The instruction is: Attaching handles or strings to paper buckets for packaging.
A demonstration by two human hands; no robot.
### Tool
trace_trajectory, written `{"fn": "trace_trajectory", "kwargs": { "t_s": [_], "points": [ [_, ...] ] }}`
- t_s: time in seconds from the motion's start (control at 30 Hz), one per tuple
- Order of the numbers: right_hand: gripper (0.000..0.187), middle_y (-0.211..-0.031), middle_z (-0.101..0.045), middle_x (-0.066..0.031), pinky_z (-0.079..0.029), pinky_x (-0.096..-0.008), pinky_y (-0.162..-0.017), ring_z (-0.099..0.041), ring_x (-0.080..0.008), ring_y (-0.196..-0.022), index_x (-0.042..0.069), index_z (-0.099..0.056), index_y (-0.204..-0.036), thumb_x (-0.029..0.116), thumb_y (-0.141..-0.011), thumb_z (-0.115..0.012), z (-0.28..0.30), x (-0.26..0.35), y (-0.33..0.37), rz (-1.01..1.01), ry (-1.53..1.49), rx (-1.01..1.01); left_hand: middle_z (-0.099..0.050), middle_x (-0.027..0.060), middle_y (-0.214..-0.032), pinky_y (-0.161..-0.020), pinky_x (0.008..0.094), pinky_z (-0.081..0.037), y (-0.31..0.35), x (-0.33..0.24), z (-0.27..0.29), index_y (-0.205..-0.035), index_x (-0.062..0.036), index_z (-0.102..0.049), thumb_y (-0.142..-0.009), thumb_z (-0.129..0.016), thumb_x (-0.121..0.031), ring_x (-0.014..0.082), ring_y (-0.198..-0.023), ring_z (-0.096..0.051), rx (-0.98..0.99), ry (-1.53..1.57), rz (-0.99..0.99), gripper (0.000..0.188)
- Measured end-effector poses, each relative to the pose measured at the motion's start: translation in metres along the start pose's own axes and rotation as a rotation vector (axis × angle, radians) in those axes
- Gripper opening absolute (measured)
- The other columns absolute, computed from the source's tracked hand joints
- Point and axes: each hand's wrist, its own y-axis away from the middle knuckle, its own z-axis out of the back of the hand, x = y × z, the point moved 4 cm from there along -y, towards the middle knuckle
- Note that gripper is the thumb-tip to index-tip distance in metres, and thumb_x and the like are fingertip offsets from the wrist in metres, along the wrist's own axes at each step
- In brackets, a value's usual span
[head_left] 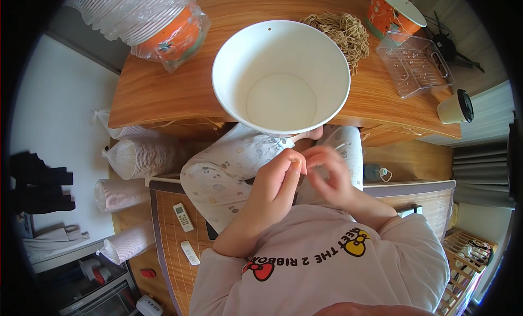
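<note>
A large white paper bucket (234, 70) stands at the desk's near edge, its mouth facing me. It has a small hole near the far rim. My left hand (279, 177) is closed in front of it over my lap, thumb pressed against the curled fingers. Whatever is in that pinch is hidden. Touching or almost touching it is my right hand (331, 177), its fingers bent and smeared by motion. A short thin pale strand (340, 146) shows by the right fingers; I cannot tell what it is. Behind the bucket, to the right, lies a tangled bundle of tan cord (344, 37).
Stacked orange-printed buckets (171, 40) in plastic wrap stand at the desk's left. On the right are another orange bucket (396, 13), a clear plastic tray (414, 65) and a lidded cup (455, 107). Bagged white stacks (143, 155) lie left below the desk. Two remotes (183, 217) rest beside me.
</note>
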Motion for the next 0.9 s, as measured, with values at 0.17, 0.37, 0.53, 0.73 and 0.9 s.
{"fn": "trace_trajectory", "kwargs": {
  "t_s": [0.17, 0.37, 0.53, 0.73, 0.9],
  "points": [
    [0.027, -0.113, -0.066, -0.0168, -0.048, -0.0372, -0.084, -0.062, -0.0275, -0.1, 0.004, -0.06, -0.103, 0.0, -0.08, -0.074, 0.016, 0.028, -0.025, 0.153, -0.102, -0.146, -0.058, 0.0125, -0.078, -0.061, 0.0356, -0.046, -0.002, -0.003, -0.003, -0.095, -0.0014, -0.054, -0.098, -0.05, -0.005, 0.0267, -0.064, -0.057, -0.051, -0.267, -0.023, 0.006],
    [0.022, -0.108, -0.068, -0.0117, -0.046, -0.0337, -0.082, -0.06, -0.0221, -0.098, 0.005, -0.068, -0.097, 0.003, -0.078, -0.08, 0.014, 0.025, -0.035, 0.149, -0.08, -0.107, -0.064, 0.0189, -0.089, -0.068, 0.0421, -0.05, -0.001, 0.001, -0.007, -0.104, 0.0003, -0.056, -0.093, -0.053, -0.003, 0.0391, -0.079, -0.063, -0.079, -0.308, -0.122, 0.012],
    [0.017, -0.089, -0.071, -0.0031, -0.043, -0.03, -0.079, -0.056, -0.0171, -0.089, 0.008, -0.072, -0.089, 0.003, -0.075, -0.082, 0.017, 0.026, -0.034, 0.109, -0.111, -0.13, -0.063, 0.0191, -0.09, -0.067, 0.0417, -0.05, 0.002, -0.001, -0.004, -0.106, 0.0009, -0.055, -0.094, -0.055, -0.003, 0.0373, -0.079, -0.063, -0.052, -0.275, -0.021, 0.013],
    [0.022, -0.081, -0.068, 0.0035, -0.037, -0.03, -0.07, -0.049, -0.0167, -0.078, 0.014, -0.073, -0.091, 0.008, -0.073, -0.084, 0.023, 0.032, -0.041, 0.24, 0.116, -0.109, -0.063, 0.0124, -0.085, -0.062, 0.0303, -0.046, 0.006, -0.003, -0.001, -0.108, 0.0025, -0.053, -0.097, -0.053, -0.003, 0.0176, -0.069, -0.058, -0.121, -0.285, -0.148, 0.012],
    [0.028, -0.087, -0.066, 0.0048, -0.036, -0.032, -0.074, -0.048, -0.0179, -0.075, 0.016, -0.069, -0.097, 0.01, -0.071, -0.08, 0.024, 0.04, -0.044, 0.525, 0.362, -0.029, -0.062, 0.013, -0.083, -0.061, 0.0305, -0.047, 0.006, -0.01, 0.001, -0.106, 0.0022, -0.053, -0.097, -0.053, -0.003, 0.0178, -0.068, -0.058, -0.094, -0.353, -0.152, 0.01]
  ]
}}
